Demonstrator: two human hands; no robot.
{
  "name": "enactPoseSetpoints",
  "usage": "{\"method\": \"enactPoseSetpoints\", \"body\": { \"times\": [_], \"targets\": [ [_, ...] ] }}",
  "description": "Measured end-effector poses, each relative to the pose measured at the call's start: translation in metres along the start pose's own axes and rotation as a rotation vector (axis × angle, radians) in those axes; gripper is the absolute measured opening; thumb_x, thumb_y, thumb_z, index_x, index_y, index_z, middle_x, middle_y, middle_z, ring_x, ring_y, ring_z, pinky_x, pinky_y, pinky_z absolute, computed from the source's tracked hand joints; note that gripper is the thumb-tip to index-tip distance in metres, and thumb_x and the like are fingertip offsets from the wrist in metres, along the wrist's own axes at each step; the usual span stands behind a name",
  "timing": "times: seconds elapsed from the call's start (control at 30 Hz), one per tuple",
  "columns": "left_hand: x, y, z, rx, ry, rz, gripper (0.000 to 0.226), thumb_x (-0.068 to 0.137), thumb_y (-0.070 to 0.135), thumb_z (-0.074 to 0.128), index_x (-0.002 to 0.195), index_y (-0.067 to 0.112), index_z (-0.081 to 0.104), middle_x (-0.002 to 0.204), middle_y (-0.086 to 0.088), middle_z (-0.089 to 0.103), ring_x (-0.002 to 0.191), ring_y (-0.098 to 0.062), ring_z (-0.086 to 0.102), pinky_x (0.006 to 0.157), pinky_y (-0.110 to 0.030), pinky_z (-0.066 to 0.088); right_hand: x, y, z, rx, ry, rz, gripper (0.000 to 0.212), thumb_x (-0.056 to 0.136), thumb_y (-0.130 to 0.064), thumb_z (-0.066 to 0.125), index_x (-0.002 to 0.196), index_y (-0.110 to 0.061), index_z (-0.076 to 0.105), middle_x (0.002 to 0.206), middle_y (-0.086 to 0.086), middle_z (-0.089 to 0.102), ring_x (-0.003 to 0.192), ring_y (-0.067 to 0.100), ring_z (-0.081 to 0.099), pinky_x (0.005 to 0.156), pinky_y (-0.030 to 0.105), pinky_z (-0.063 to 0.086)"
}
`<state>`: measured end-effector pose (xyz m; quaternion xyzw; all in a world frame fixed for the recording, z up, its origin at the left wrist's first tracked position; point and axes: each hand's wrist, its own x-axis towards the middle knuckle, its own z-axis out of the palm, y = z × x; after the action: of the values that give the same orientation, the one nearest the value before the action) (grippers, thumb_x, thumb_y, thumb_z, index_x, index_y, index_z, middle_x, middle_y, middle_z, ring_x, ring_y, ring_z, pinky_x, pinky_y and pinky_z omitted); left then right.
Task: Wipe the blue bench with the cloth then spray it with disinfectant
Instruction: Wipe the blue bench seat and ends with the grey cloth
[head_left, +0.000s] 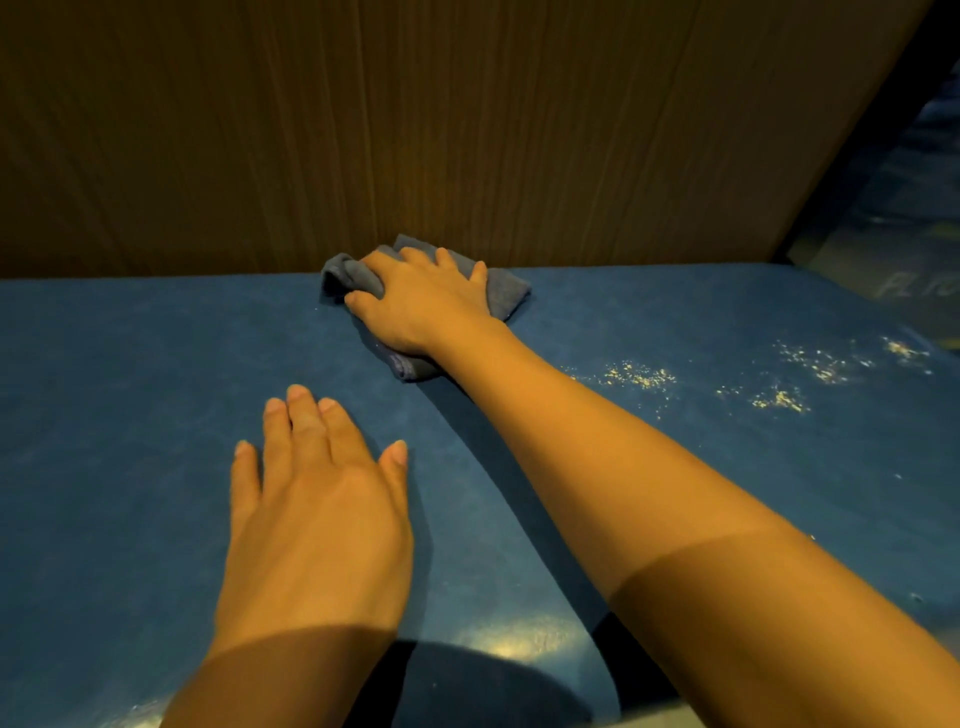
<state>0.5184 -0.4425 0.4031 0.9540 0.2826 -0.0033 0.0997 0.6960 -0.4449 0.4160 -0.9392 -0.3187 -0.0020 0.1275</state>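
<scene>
The blue bench (130, 395) fills the lower half of the head view. My right hand (421, 296) reaches across to the bench's far edge and presses down on a crumpled grey cloth (506, 293), fingers gripping its folds, right against the wooden panel behind. Part of the cloth sticks out below the wrist. My left hand (317, 499) lies flat on the bench nearer to me, fingers spread, holding nothing. No spray bottle shows in this view.
A brown wooden panel (467, 130) rises straight from the bench's back edge. Pale yellowish crumbs (644, 375) are scattered on the bench to the right of my right forearm, more toward the far right edge (826, 364). Dark blue floor lies beyond at upper right.
</scene>
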Motion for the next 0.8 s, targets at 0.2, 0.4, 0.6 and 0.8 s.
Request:
{"method": "enactPoseSetpoints", "body": {
  "times": [0.2, 0.4, 0.6, 0.8],
  "targets": [
    [0.003, -0.003, 0.001, -0.154, 0.063, 0.011, 0.059, 0.096, 0.031, 0.005, 0.147, 0.001, 0.01, 0.159, -0.014, -0.001, 0.146, -0.026, -0.005, 0.117, -0.041, 0.001, -0.03, -0.001, 0.001, -0.022, -0.046, -0.084, 0.048, 0.093, -0.053, 0.032, 0.138, -0.036, 0.034, 0.158, 0.003, 0.019, 0.146, 0.036, 0.003, 0.111, 0.066, 0.0],
    [0.001, -0.01, 0.0, -0.524, 0.228, 0.044, 0.055, 0.094, -0.001, 0.027, 0.146, -0.003, 0.01, 0.158, -0.016, 0.001, 0.146, -0.025, -0.003, 0.111, -0.023, -0.002, -0.078, -0.003, -0.006, -0.006, -0.116, -0.138, 0.046, 0.094, -0.051, 0.032, 0.138, -0.036, 0.033, 0.16, 0.003, 0.008, 0.146, 0.035, -0.004, 0.11, 0.063, -0.008],
    [0.004, -0.018, -0.001, -0.621, 0.214, 0.058, 0.058, 0.091, -0.008, 0.033, 0.146, 0.002, 0.019, 0.158, -0.01, 0.011, 0.146, -0.019, 0.004, 0.109, -0.019, 0.004, -0.143, 0.008, -0.016, 0.04, -0.091, -0.21, 0.046, 0.093, -0.05, 0.039, 0.137, -0.041, 0.035, 0.16, -0.002, 0.009, 0.147, 0.028, -0.006, 0.112, 0.057, -0.01],
    [0.001, -0.005, -0.004, -0.472, 0.122, 0.11, 0.066, 0.084, 0.024, 0.021, 0.147, 0.003, 0.019, 0.158, -0.011, 0.008, 0.147, -0.023, 0.0, 0.116, -0.031, 0.001, -0.204, 0.041, -0.023, -0.019, -0.037, -0.229, 0.046, 0.081, -0.051, 0.042, 0.127, -0.045, 0.038, 0.152, -0.006, 0.036, 0.143, 0.028, 0.026, 0.112, 0.056, 0.016]
  ]
}}
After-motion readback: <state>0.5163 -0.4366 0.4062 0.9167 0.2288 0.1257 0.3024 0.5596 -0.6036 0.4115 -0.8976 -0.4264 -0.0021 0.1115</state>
